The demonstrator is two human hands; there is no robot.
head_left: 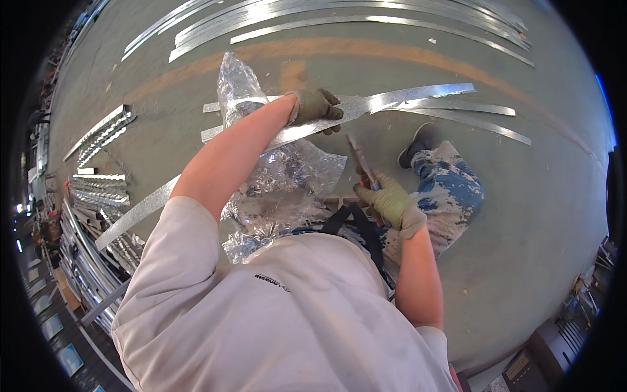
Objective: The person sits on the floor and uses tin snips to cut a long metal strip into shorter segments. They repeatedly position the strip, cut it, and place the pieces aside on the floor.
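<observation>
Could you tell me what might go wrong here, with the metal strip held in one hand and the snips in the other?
The left hand grips the long metal strip by its thin edge, so a slip could cut through the glove. The snips in the right hand sit close above the person's knee. The crumpled plastic wrap under the strip could snag it.

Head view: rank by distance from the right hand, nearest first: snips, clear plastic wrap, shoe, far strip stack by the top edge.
From the right hand:
1. Snips, in its grip.
2. Clear plastic wrap, just left.
3. Shoe, up and right; close to the wrap's rank.
4. Far strip stack, top edge.
</observation>
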